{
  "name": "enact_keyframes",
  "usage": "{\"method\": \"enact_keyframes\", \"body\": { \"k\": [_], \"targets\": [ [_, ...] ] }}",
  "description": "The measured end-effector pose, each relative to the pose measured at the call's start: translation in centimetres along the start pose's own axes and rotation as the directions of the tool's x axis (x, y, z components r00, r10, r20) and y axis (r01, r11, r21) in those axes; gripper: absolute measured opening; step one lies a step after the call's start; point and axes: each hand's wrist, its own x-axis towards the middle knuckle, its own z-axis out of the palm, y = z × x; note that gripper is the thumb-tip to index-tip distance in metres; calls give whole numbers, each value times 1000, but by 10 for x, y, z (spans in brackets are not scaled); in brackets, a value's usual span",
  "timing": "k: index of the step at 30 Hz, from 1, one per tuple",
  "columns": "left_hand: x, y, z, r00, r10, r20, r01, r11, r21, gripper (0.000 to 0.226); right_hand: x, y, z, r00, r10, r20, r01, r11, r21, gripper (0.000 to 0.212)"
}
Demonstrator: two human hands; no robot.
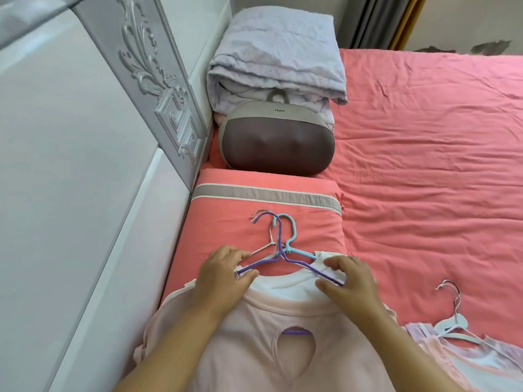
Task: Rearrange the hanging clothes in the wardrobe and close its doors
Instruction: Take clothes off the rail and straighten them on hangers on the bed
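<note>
A pale pink top [283,349] with a cut-out at the chest lies on a pink pillow [226,219], over a white garment [285,282]. Three wire hangers are stacked at its neck: purple [278,236], light blue [291,230] and white [264,246]. My left hand [223,274] pinches the left shoulder of the clothes and the purple hanger's arm. My right hand [346,280] pinches the right shoulder over the hanger's other arm. The wardrobe is out of view.
A second pile of clothes [464,355] on pale hangers [450,321] lies at the lower right of the pink bed [424,165]. A brown massage cushion [278,141] and a folded lilac quilt [277,58] sit beyond the pillow. A white carved headboard [85,137] runs along the left.
</note>
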Motion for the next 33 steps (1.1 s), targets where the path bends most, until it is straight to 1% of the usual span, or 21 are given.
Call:
{"method": "enact_keyframes", "body": {
  "k": [3, 5, 7, 10, 13, 15, 18, 22, 25, 27, 31, 33],
  "targets": [
    [-19, 22, -18, 1000, 12, -19, -14, 998, -61, 25, -17, -13, -11, 998, -60, 2, 60, 998, 35, 33],
    [-41, 38, -35, 999, -42, 24, 45, 989, -144, 21, -36, -23, -20, 997, -74, 5, 73, 993, 97, 32],
    [-62, 51, -51, 994, -78, 83, 92, 979, -180, 22, -57, -36, -31, 997, -76, 29, 70, 983, 168, 29],
    [-97, 64, -78, 986, -87, 141, 105, 986, -130, 21, -94, -58, -48, 993, -103, 66, 85, 970, 230, 24],
    [-137, 75, -105, 980, -116, 160, 129, 989, -75, 17, -131, -74, -60, 984, -171, 42, 156, 958, 240, 23],
    [-166, 83, -122, 975, -144, 172, 160, 983, -85, 18, -156, -81, -66, 979, -179, 101, 144, 949, 281, 27],
    [-212, 97, -146, 965, -209, 160, 228, 967, -111, 19, -192, -90, -76, 969, -189, 160, 127, 934, 334, 28],
    [-280, 119, -177, 946, -311, 89, 321, 937, -136, 16, -243, -109, -94, 942, -286, 174, 197, 895, 401, 31],
    [-336, 135, -197, 918, -396, 5, 391, 905, -166, 13, -277, -122, -102, 890, -397, 224, 278, 862, 425, 32],
    [-375, 146, -206, 898, -435, -61, 423, 893, -153, 11, -300, -133, -108, 836, -480, 266, 337, 831, 442, 32],
    [-461, 170, -220, 827, -514, -228, 494, 858, -141, 12, -355, -156, -118, 686, -630, 365, 416, 751, 513, 24],
    [-509, 183, -227, 767, -555, -321, 540, 829, -143, 17, -389, -168, -122, 580, -700, 415, 462, 703, 540, 21]
  ]
}}
